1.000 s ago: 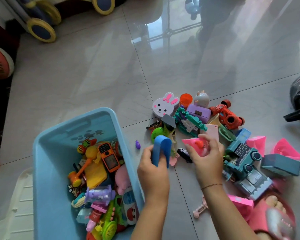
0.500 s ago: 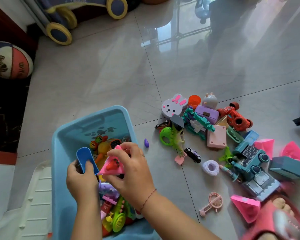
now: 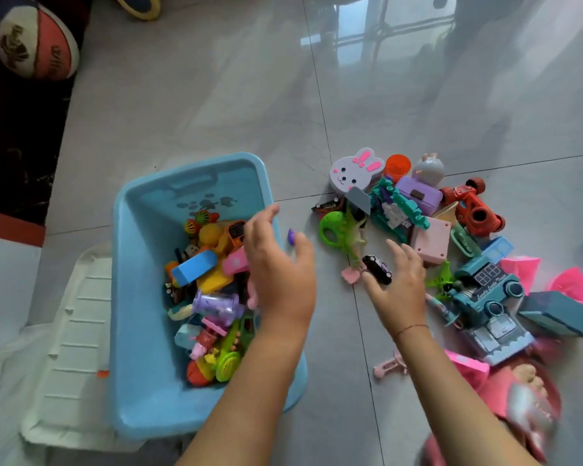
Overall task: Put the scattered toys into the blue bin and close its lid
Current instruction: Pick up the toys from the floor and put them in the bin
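1. Step in hand: mid-collection. The blue bin [image 3: 142, 297] was part full, with a heap of scattered toys [image 3: 418, 223] lying on the floor just right of it.
2. My left hand [image 3: 280, 274] hovered over the bin's right rim, fingers spread, holding nothing.
3. My right hand [image 3: 398, 284] was right of the bin, fingers apart, over the small black car [image 3: 377, 269]; contact unclear.
4. Next: probably pinch the car and carry it to the bin.
5. The white lid [image 3: 64, 348] lay left of the bin, partly under it; closing comes last.
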`<state>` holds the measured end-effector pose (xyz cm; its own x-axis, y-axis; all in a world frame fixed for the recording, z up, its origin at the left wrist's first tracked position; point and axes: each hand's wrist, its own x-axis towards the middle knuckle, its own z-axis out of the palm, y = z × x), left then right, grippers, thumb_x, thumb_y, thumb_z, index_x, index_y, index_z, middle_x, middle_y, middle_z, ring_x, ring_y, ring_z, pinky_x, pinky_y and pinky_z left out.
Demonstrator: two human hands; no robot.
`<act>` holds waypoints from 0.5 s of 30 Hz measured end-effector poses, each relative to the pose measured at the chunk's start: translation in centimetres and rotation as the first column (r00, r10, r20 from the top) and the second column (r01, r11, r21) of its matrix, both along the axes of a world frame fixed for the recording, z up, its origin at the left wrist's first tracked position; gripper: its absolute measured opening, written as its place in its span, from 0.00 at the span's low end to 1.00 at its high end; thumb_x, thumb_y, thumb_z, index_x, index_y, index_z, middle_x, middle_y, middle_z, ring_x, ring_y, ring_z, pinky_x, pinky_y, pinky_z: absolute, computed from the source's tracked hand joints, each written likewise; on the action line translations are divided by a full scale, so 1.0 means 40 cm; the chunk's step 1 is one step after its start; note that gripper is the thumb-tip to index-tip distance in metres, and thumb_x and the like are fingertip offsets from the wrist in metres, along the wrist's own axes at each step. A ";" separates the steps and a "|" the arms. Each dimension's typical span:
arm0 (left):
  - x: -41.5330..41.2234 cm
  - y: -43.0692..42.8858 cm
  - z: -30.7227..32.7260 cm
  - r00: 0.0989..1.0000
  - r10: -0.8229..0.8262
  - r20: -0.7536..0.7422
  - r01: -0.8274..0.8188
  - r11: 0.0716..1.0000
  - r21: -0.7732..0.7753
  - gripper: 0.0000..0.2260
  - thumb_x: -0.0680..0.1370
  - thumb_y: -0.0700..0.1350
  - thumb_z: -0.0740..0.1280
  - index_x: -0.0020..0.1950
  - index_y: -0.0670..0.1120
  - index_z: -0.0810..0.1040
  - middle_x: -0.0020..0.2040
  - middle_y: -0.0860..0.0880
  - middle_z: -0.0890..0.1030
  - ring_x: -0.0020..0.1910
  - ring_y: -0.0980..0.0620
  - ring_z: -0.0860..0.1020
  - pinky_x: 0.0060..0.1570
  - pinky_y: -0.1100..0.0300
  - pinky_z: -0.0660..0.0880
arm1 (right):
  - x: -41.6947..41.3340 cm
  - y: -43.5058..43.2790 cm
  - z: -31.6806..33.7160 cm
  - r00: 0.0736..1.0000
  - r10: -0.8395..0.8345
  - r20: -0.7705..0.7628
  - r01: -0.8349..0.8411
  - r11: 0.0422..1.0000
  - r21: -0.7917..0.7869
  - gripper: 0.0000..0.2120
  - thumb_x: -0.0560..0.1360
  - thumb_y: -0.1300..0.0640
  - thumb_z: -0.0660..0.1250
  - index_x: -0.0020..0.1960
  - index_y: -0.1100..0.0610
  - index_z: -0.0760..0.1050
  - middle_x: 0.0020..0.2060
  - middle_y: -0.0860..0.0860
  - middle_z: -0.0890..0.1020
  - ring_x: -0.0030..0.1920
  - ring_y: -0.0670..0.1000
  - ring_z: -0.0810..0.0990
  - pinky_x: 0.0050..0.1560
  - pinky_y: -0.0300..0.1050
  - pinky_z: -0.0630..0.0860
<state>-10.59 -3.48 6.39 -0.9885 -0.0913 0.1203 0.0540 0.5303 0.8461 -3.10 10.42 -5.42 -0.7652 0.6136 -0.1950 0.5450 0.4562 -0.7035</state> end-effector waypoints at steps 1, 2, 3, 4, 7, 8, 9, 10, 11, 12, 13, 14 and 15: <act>0.030 0.044 -0.013 0.996 -0.091 0.000 0.091 0.996 -0.008 0.17 0.73 0.37 0.65 0.63 0.43 0.72 0.59 0.47 0.73 0.61 0.50 0.73 0.64 0.56 0.69 | 0.027 0.029 -0.030 0.997 -0.032 0.076 0.032 0.999 0.010 0.32 0.68 0.54 0.73 0.70 0.53 0.66 0.68 0.59 0.66 0.68 0.60 0.64 0.69 0.54 0.61; 0.059 0.084 -0.036 0.985 -0.172 0.032 0.173 0.985 -0.012 0.16 0.73 0.37 0.65 0.61 0.44 0.73 0.59 0.48 0.73 0.61 0.51 0.72 0.64 0.57 0.69 | 0.051 0.050 -0.058 0.988 -0.057 0.142 0.056 0.998 0.010 0.33 0.67 0.55 0.73 0.70 0.54 0.66 0.68 0.59 0.66 0.68 0.61 0.65 0.68 0.55 0.61; 0.085 0.122 -0.066 0.968 -0.240 0.079 0.242 0.970 -0.014 0.16 0.73 0.37 0.65 0.60 0.44 0.74 0.59 0.48 0.73 0.61 0.51 0.72 0.64 0.56 0.70 | 0.073 0.066 -0.082 0.979 -0.067 0.194 0.067 0.998 0.005 0.33 0.67 0.56 0.74 0.70 0.54 0.66 0.68 0.59 0.66 0.67 0.62 0.66 0.68 0.57 0.62; 0.107 0.154 -0.107 0.948 -0.283 0.142 0.289 0.957 -0.023 0.16 0.73 0.38 0.65 0.60 0.45 0.75 0.60 0.48 0.72 0.60 0.50 0.72 0.63 0.54 0.71 | 0.091 0.075 -0.105 0.970 -0.059 0.237 0.060 0.998 0.000 0.34 0.66 0.57 0.74 0.69 0.54 0.66 0.67 0.59 0.67 0.67 0.63 0.66 0.67 0.58 0.63; 0.139 0.203 -0.246 0.843 -0.264 0.468 0.340 0.937 -0.085 0.20 0.72 0.42 0.69 0.64 0.47 0.73 0.63 0.48 0.71 0.62 0.47 0.71 0.63 0.54 0.69 | 0.125 0.084 -0.148 0.942 0.016 0.334 -0.030 0.999 0.035 0.34 0.66 0.55 0.74 0.69 0.53 0.67 0.66 0.58 0.68 0.64 0.62 0.68 0.65 0.58 0.66; 0.142 0.205 -0.286 0.796 -0.209 0.568 0.335 0.934 -0.125 0.22 0.72 0.44 0.70 0.66 0.48 0.71 0.65 0.48 0.70 0.64 0.47 0.70 0.65 0.56 0.67 | 0.128 0.087 -0.156 0.936 0.026 0.352 -0.047 0.997 0.053 0.34 0.66 0.55 0.75 0.69 0.53 0.67 0.66 0.57 0.68 0.63 0.62 0.68 0.64 0.58 0.66; 0.144 0.202 -0.320 0.750 -0.151 0.644 0.331 0.928 -0.169 0.24 0.73 0.45 0.71 0.68 0.49 0.69 0.66 0.49 0.69 0.65 0.47 0.69 0.65 0.56 0.66 | 0.130 0.090 -0.161 0.932 0.022 0.362 -0.050 0.997 0.066 0.34 0.66 0.55 0.75 0.69 0.52 0.67 0.65 0.57 0.69 0.63 0.62 0.68 0.64 0.58 0.66; 0.142 0.196 -0.345 0.714 -0.093 0.694 0.327 0.921 -0.213 0.26 0.73 0.47 0.71 0.69 0.51 0.67 0.67 0.48 0.69 0.66 0.47 0.68 0.65 0.56 0.65 | 0.128 0.093 -0.164 0.932 0.014 0.362 -0.045 0.996 0.077 0.34 0.66 0.55 0.75 0.69 0.52 0.67 0.65 0.57 0.69 0.63 0.62 0.68 0.64 0.58 0.66; 0.138 0.192 -0.362 0.690 -0.049 0.722 0.326 0.912 -0.250 0.27 0.73 0.48 0.71 0.70 0.51 0.65 0.67 0.48 0.68 0.67 0.46 0.68 0.65 0.56 0.64 | 0.126 0.095 -0.168 0.934 0.005 0.357 -0.037 0.996 0.085 0.33 0.66 0.55 0.75 0.69 0.53 0.68 0.64 0.58 0.69 0.63 0.62 0.68 0.63 0.58 0.66; 0.132 0.192 -0.375 0.675 -0.023 0.738 0.331 0.903 -0.275 0.28 0.73 0.48 0.71 0.71 0.51 0.64 0.67 0.47 0.68 0.67 0.46 0.67 0.65 0.56 0.64 | 0.122 0.099 -0.172 0.937 -0.008 0.350 -0.025 0.996 0.089 0.32 0.66 0.55 0.75 0.69 0.53 0.68 0.64 0.58 0.70 0.62 0.62 0.68 0.63 0.58 0.66; 0.123 0.194 -0.384 0.672 -0.011 0.740 0.342 0.892 -0.297 0.29 0.73 0.48 0.71 0.71 0.50 0.64 0.67 0.47 0.68 0.67 0.46 0.67 0.65 0.56 0.64 | 0.118 0.101 -0.176 0.939 -0.018 0.343 -0.014 0.996 0.092 0.32 0.66 0.55 0.75 0.68 0.53 0.69 0.63 0.58 0.71 0.62 0.63 0.69 0.62 0.58 0.67; 0.113 0.195 -0.394 0.679 -0.008 0.734 0.356 0.878 -0.319 0.28 0.73 0.49 0.71 0.70 0.49 0.64 0.67 0.47 0.68 0.67 0.46 0.67 0.64 0.55 0.64 | 0.115 0.102 -0.180 0.941 -0.024 0.337 -0.009 0.995 0.095 0.31 0.67 0.55 0.75 0.68 0.53 0.69 0.62 0.59 0.71 0.61 0.63 0.69 0.61 0.57 0.68; 0.100 0.198 -0.403 0.690 -0.008 0.724 0.372 0.862 -0.344 0.27 0.73 0.49 0.71 0.69 0.49 0.65 0.67 0.47 0.68 0.67 0.46 0.67 0.64 0.54 0.64 | 0.112 0.103 -0.183 0.943 -0.026 0.332 -0.007 0.995 0.098 0.31 0.67 0.55 0.75 0.68 0.53 0.70 0.61 0.59 0.71 0.60 0.62 0.70 0.60 0.57 0.68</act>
